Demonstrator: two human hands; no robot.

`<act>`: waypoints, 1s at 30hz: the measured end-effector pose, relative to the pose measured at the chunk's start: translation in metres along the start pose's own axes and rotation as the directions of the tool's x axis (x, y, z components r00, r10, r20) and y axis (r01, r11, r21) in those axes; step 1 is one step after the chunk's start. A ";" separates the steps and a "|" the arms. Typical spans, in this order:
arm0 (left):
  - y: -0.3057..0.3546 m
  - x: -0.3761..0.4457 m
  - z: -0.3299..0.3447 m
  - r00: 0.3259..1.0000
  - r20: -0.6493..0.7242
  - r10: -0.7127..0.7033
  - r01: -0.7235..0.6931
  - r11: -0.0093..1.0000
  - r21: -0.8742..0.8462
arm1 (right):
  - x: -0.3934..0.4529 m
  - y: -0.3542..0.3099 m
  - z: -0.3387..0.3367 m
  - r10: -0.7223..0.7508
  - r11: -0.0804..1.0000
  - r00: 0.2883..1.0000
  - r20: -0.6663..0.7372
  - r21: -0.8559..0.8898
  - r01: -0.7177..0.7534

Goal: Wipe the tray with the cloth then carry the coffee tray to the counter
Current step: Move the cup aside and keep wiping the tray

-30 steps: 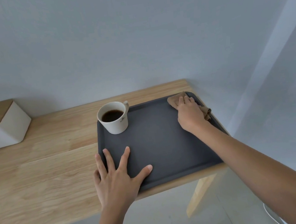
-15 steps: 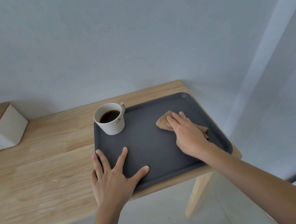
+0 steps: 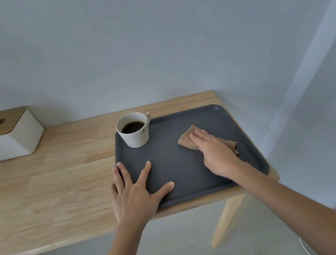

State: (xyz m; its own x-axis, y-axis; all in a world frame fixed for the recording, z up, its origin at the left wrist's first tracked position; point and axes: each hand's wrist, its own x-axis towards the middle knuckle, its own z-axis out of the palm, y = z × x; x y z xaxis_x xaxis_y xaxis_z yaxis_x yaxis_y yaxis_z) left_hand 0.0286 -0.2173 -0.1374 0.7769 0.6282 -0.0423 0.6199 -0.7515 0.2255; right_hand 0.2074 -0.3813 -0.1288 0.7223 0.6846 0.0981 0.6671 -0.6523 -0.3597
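Under the flat right hand [image 3: 214,153], fingers extended and pressing rather than gripping, the cloth [image 3: 188,138] lies right of centre on the tray [image 3: 180,169]. Unwiped surface and the cup [image 3: 134,130] lie leftward; the left hand [image 3: 133,193], spread open, pins the tray's near-left corner.

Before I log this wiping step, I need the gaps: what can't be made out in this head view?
- Cloth: its middle lies under the right hand.
- Tray: its near-left corner is covered by the left hand.
- Tissue box: cut off by the left edge.
- Mug: its printed logo is too small to read.
- Counter: not in view.
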 end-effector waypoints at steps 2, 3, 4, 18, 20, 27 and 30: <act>0.001 0.000 -0.001 1.000 0.008 0.001 -0.001 1.000 -0.006 | -0.016 -0.008 0.000 -0.084 0.995 0.995 0.055 0.054 0.081; 0.001 -0.001 -0.002 1.000 0.018 0.001 -0.001 1.000 -0.008 | -0.022 -0.010 -0.005 -0.125 0.988 0.988 0.089 0.105 0.115; 0.001 -0.001 -0.003 1.000 0.030 0.001 0.000 1.000 -0.012 | -0.028 -0.010 -0.014 -0.152 0.976 0.982 0.110 0.175 0.132; 0.073 0.033 -0.022 0.958 -0.052 0.283 -0.280 0.877 -0.391 | -0.082 0.037 -0.041 -0.008 0.989 1.000 -0.014 0.146 0.010; 0.078 0.040 -0.024 0.967 -0.076 0.244 -0.245 0.801 -0.546 | -0.075 0.036 -0.046 -0.017 0.987 0.999 -0.049 0.159 0.024; 0.098 0.050 -0.057 0.949 -0.140 0.282 -0.310 0.766 -0.563 | -0.040 0.002 -0.069 -0.029 0.974 0.999 0.016 0.227 0.024; 0.113 0.050 -0.079 0.941 -0.192 0.278 -0.338 0.763 -0.552 | -0.034 -0.023 -0.057 -0.004 0.964 1.000 -0.004 0.266 0.005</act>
State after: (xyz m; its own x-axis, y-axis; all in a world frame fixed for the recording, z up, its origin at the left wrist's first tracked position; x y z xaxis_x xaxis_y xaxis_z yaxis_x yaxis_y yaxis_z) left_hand 0.1282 -0.2548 -0.0371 0.8825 0.4211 0.2095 0.1499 -0.6740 0.7234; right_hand 0.1773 -0.4080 -0.0710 0.7206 0.6855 0.1036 0.5982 -0.5392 -0.5929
